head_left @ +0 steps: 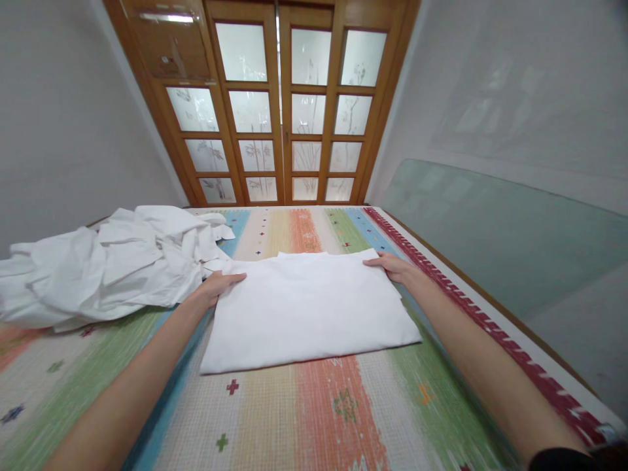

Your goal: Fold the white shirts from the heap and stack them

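A folded white cloth garment (309, 311), perhaps a shirt, lies flat in front of me, its wide edge toward me. My left hand (220, 286) grips its far left corner, thumb on top and fingers underneath. At the far right corner, my right hand (390, 266) pinches the fabric the same way. Both hands are closed on the cloth, with their fingertips hidden beneath it. To the left, close to my left hand, lies a loose heap of crumpled white clothes (112, 265).
Under everything spreads a striped, multicoloured mat (275, 418) with a dark red border on the right. A pale green panel (490, 229) stands along the right wall. Wooden doors (282, 104) with frosted panes close off the far end.
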Action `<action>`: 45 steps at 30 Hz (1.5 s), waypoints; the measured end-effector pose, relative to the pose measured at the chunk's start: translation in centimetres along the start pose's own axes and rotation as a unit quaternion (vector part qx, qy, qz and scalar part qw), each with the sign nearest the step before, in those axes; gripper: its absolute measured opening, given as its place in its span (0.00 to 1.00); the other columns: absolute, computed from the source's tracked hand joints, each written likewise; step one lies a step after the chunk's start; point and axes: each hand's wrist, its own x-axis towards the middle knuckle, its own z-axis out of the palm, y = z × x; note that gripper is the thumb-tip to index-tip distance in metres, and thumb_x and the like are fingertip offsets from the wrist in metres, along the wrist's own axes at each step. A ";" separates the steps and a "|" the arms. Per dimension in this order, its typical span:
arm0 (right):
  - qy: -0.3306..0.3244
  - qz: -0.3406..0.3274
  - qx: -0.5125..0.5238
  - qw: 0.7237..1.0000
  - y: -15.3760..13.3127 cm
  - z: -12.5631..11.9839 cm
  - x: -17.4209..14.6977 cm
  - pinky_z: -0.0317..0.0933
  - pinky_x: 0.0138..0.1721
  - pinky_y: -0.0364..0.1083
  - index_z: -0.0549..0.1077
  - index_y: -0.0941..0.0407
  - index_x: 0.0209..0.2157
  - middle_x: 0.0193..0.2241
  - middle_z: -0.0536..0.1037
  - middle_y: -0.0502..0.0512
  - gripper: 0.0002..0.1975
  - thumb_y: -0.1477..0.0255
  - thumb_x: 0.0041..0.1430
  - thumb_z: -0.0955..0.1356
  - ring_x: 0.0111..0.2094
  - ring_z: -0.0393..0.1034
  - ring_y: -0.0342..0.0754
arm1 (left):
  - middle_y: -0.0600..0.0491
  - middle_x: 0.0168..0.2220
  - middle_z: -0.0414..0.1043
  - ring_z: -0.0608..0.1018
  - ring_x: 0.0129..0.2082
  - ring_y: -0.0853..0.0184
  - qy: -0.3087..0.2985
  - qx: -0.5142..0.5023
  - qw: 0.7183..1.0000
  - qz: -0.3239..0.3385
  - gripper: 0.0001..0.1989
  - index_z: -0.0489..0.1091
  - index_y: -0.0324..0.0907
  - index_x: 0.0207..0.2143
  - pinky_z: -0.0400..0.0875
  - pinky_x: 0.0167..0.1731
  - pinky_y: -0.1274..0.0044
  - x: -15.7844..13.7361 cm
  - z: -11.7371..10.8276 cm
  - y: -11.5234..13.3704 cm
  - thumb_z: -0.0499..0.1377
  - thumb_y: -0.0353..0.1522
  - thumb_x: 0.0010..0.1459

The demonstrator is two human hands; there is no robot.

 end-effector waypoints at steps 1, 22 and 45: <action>0.011 -0.010 0.004 1.000 0.0 0.0 0.3 0.74 0.33 0.49 0.73 0.59 0.37 0.30 0.82 0.57 0.17 0.86 0.43 0.72 0.30 0.78 0.52 | 0.45 0.27 0.79 0.80 0.23 0.58 -0.012 -0.005 1.000 0.005 0.16 0.73 0.36 0.32 0.77 0.23 0.73 0.3 -0.1 0.1 0.70 0.24 0.38; 0.189 -0.151 -0.241 0.940 1.5 -0.6 1.2 0.69 0.44 0.53 0.63 0.53 0.55 0.40 0.76 0.54 0.38 0.78 0.40 0.75 0.38 0.73 0.53 | 0.50 0.28 0.77 0.80 0.36 0.57 0.092 0.185 0.969 0.135 0.22 0.72 0.42 0.35 0.75 0.33 0.76 4.4 -1.8 1.8 0.72 0.30 0.33; 0.045 -0.306 -0.641 0.703 6.7 11.9 -4.0 0.43 0.64 0.60 0.58 0.58 0.64 0.66 0.54 0.64 0.30 0.57 0.69 0.54 0.67 0.45 0.57 | 0.46 0.66 0.54 0.54 0.67 0.56 -0.120 0.603 0.644 0.456 0.28 0.56 0.41 0.65 0.49 0.64 0.59 0.4 6.4 -4.6 0.40 0.42 0.68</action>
